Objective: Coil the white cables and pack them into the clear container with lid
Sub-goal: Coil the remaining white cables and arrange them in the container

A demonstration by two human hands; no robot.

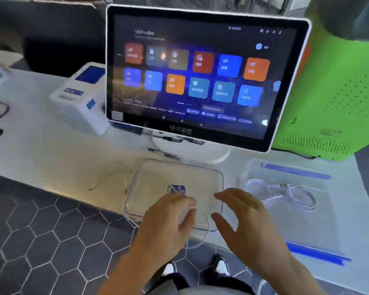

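On the counter [51,154] in front of me sit two clear pieces. Straight ahead, below the screen [200,77], is the lid [158,177], lying flat with a small blue sticker [176,189] near its middle and nothing else on it that I can make out. To the right stands the container [285,209], blue strips along its far and near edges; inside it lies one coiled cable [285,195] (white, loosely looped, toward the far end). Left of the lid a second cable [109,180] lies loose on the counter, blurred. My left hand [168,218] is over the lid's near edge, fingers curled round a loop of a third cable [200,222], which arcs out to the right between my hands. My right hand [247,220] hovers just beside it, fingers spread and relaxed, gripping nothing. A white printer [79,103] stands left of the screen, a green box [332,99] to its right.
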